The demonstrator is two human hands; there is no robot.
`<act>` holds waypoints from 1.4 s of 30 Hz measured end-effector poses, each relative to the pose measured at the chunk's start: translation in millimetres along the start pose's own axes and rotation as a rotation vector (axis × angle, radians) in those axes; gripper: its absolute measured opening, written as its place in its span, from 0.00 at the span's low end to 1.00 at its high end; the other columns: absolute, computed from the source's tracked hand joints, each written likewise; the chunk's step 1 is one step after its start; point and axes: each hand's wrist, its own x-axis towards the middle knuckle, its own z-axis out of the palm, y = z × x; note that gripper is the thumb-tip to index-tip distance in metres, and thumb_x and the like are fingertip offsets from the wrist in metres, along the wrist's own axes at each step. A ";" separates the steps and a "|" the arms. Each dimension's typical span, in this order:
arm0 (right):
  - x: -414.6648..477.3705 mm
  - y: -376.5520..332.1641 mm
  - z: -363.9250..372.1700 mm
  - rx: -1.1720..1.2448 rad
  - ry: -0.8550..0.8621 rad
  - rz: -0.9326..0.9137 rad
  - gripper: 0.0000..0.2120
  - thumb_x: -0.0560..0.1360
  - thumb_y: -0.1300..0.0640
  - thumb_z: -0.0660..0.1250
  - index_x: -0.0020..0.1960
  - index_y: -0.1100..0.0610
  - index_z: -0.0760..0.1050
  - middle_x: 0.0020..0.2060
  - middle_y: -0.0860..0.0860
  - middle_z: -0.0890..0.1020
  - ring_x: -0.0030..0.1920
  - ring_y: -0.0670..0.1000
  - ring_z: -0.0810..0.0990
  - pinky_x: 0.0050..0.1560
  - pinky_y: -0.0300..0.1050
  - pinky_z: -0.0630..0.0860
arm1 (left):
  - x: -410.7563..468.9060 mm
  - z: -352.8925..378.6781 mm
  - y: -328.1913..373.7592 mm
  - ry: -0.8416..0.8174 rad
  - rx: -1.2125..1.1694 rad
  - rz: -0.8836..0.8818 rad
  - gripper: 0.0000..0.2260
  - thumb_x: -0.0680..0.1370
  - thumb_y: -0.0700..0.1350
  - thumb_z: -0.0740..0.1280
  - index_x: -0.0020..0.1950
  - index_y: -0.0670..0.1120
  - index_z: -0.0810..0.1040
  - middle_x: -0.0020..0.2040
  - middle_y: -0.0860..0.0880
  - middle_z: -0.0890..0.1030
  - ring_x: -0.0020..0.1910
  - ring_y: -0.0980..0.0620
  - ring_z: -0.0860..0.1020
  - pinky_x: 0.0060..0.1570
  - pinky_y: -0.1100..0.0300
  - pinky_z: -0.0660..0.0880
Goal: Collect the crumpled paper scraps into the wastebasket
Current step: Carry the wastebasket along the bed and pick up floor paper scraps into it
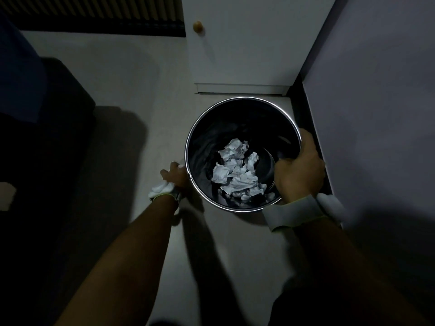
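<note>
Curled fingers (306, 140) of the right hand (300, 169) hook over the right side of the rim of a round black wastebasket (188, 147) with a shiny metal rim; the thumb lies inside the wall and the other fingers pass outside it, so the hand grips the rim. Fingers of the left hand (175, 175) are dim and blurred, low against the outer left wall of the wastebasket, and it cannot be told whether they are spread, curled or holding anything. Each wrist carries a pale grey wristband (293, 214). White crumpled paper scraps (237, 172) lie heaped on the bottom of the wastebasket, toward its near side. The wastebasket stands on a pale floor (131, 74), just in front of a white cabinet (247, 43) with a round wooden knob (198, 27) and close beside a pale violet-grey wall (376, 90) on the right. Dark furniture (47, 137) fills the left edge.
</note>
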 end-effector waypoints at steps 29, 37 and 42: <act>-17.3 -15.4 -8.1 -0.125 -0.041 -0.010 0.27 0.73 0.64 0.60 0.68 0.46 0.66 0.53 0.61 0.80 0.52 0.66 0.78 0.49 0.53 0.73 | -93.5 -105.0 55.0 0.378 -0.653 0.058 0.22 0.71 0.45 0.66 0.66 0.46 0.71 0.65 0.44 0.72 0.64 0.42 0.70 0.64 0.51 0.68; -18.1 -9.6 -2.8 -0.095 -0.041 0.001 0.28 0.71 0.64 0.60 0.67 0.43 0.66 0.52 0.58 0.81 0.50 0.65 0.79 0.49 0.54 0.76 | -90.8 -80.8 51.0 0.158 -0.817 -0.234 0.14 0.74 0.39 0.64 0.58 0.43 0.80 0.55 0.41 0.83 0.55 0.40 0.79 0.49 0.60 0.72; -33.2 -38.0 -11.6 0.009 -0.038 -0.003 0.28 0.70 0.64 0.59 0.67 0.45 0.68 0.50 0.59 0.82 0.49 0.64 0.80 0.46 0.51 0.76 | -94.1 -117.2 48.7 0.182 -0.799 -0.239 0.11 0.74 0.40 0.63 0.53 0.41 0.81 0.50 0.39 0.83 0.52 0.39 0.80 0.46 0.58 0.74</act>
